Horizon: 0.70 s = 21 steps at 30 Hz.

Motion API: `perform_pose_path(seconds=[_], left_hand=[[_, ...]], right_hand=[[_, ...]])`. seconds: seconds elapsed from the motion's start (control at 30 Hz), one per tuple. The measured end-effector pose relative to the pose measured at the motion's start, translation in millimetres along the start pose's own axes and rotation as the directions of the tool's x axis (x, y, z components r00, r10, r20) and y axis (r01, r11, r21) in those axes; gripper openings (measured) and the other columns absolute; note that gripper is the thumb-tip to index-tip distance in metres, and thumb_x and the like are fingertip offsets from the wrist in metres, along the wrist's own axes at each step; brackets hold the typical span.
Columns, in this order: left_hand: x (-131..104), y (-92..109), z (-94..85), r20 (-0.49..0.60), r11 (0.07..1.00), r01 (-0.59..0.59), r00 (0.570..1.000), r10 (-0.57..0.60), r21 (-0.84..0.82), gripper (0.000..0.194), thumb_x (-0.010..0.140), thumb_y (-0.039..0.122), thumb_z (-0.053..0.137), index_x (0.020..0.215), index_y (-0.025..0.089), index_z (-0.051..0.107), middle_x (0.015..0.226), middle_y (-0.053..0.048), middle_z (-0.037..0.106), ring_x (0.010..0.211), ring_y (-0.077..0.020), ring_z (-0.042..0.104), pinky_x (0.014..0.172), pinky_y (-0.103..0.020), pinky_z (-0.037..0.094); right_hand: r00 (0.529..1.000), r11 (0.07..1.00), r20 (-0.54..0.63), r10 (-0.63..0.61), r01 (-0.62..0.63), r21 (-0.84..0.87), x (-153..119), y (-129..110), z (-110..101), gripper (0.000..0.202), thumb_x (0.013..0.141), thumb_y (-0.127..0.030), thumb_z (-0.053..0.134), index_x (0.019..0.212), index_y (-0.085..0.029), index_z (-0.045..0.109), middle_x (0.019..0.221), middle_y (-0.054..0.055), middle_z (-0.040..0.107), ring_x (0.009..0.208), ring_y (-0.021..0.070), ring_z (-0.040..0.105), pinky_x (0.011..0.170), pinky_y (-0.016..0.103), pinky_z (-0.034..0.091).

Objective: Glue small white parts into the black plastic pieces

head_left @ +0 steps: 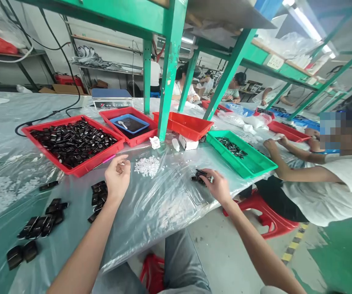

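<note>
My left hand is raised over the plastic-covered table with fingers curled; whether a small piece is between them cannot be made out. It is beside rows of black parts and left of a pile of small white pieces. My right hand reaches over a small cluster of black parts near the table's front edge, its fingertips closed on them. A red tray heaped with black parts is at the left. A green tray with small dark parts lies at the right.
Behind the hands are a red tray holding a blue tray, another red tray, a white box and a green post. More black parts lie at the left. A person sits at the right.
</note>
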<state>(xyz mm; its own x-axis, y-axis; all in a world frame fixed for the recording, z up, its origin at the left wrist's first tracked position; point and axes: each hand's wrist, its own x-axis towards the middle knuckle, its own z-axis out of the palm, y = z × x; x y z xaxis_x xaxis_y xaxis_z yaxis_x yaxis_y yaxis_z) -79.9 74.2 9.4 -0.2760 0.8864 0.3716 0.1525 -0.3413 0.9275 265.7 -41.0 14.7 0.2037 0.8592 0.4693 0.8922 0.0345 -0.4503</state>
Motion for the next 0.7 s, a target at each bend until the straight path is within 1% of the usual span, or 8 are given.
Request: perform_pose_path(seconds=[0.07,0.13,0.23,0.37,0.43,0.53,0.63,0.7], left_hand=[[0.1,-0.7,0.4,0.010,1.000,0.003,1.000,-0.003,0.001,0.031,0.081,0.035,0.064,0.106,0.018,0.068,0.082,-0.002,0.065,0.059,-0.0121,0.058,0.060,-0.026,0.051],[0.8,-2.9,0.1,0.013,1.000,-0.008,1.000,0.007,0.004,0.031,0.080,0.034,0.064,0.106,0.018,0.068,0.084,-0.002,0.066,0.060,-0.0123,0.059,0.060,-0.026,0.051],[3.2,-7.6,-1.9,0.003,1.000,-0.020,1.000,0.020,0.017,0.028,0.080,0.033,0.063,0.104,0.019,0.069,0.084,-0.002,0.067,0.060,-0.0126,0.059,0.060,-0.026,0.050],[7.5,-10.7,-5.9,-0.041,1.000,0.016,0.999,-0.017,-0.016,0.028,0.079,0.032,0.063,0.103,0.018,0.069,0.086,-0.003,0.068,0.060,-0.0126,0.059,0.057,-0.025,0.050],[9.6,-9.2,-7.6,-0.067,0.998,0.023,0.997,-0.026,-0.051,0.027,0.079,0.032,0.063,0.102,0.018,0.069,0.085,-0.003,0.067,0.059,-0.0120,0.059,0.056,-0.024,0.049],[11.9,-4.7,-9.3,-0.126,0.996,0.008,0.992,-0.019,-0.087,0.024,0.080,0.031,0.063,0.098,0.017,0.068,0.080,-0.002,0.067,0.059,-0.0114,0.059,0.056,-0.022,0.048],[14.4,-0.5,-11.1,-0.177,0.993,-0.008,0.984,-0.013,-0.120,0.022,0.080,0.029,0.062,0.097,0.016,0.068,0.078,-0.002,0.066,0.062,-0.0116,0.061,0.060,-0.022,0.049],[17.5,1.2,-13.9,-0.203,0.991,-0.022,0.979,-0.006,-0.135,0.021,0.079,0.028,0.062,0.096,0.016,0.067,0.077,-0.001,0.066,0.062,-0.0111,0.061,0.061,-0.022,0.049]], right_hand=[[1.000,0.986,0.011,-0.018,0.019,-0.167,-0.9,19.8,-11.1,0.028,0.093,-0.043,0.057,0.108,-0.024,0.070,0.092,0.008,0.073,0.082,0.0243,0.069,0.069,0.034,0.055],[0.994,0.966,0.076,-0.075,0.091,-0.241,1.4,30.3,-15.5,0.025,0.094,-0.039,0.055,0.109,-0.025,0.069,0.102,0.009,0.073,0.093,0.0264,0.068,0.073,0.037,0.056],[0.973,0.947,0.179,-0.147,0.191,-0.259,9.1,35.8,-15.7,0.022,0.092,-0.035,0.057,0.107,-0.024,0.069,0.120,0.010,0.070,0.108,0.0292,0.064,0.086,0.042,0.055],[0.963,0.940,0.213,-0.163,0.217,-0.262,22.7,33.8,-16.0,0.025,0.091,-0.038,0.060,0.107,-0.023,0.070,0.126,0.013,0.067,0.113,0.0314,0.062,0.096,0.047,0.051],[0.958,0.943,0.222,-0.180,0.232,-0.238,28.9,27.3,-17.2,0.027,0.092,-0.039,0.058,0.109,-0.023,0.070,0.126,0.013,0.066,0.114,0.0310,0.062,0.096,0.048,0.050],[0.946,0.947,0.249,-0.206,0.256,-0.192,36.9,8.4,-15.6,0.025,0.093,-0.037,0.058,0.110,-0.023,0.069,0.128,0.012,0.066,0.113,0.0304,0.063,0.096,0.046,0.050],[0.925,0.948,0.290,-0.245,0.292,-0.129,42.3,-19.6,-5.4,0.023,0.092,-0.032,0.060,0.111,-0.023,0.069,0.130,0.011,0.065,0.114,0.0300,0.062,0.095,0.045,0.051],[0.895,0.938,0.325,-0.306,0.342,-0.059,42.7,-42.5,7.1,0.022,0.092,-0.029,0.061,0.112,-0.023,0.068,0.130,0.010,0.065,0.115,0.0292,0.063,0.096,0.046,0.051]])
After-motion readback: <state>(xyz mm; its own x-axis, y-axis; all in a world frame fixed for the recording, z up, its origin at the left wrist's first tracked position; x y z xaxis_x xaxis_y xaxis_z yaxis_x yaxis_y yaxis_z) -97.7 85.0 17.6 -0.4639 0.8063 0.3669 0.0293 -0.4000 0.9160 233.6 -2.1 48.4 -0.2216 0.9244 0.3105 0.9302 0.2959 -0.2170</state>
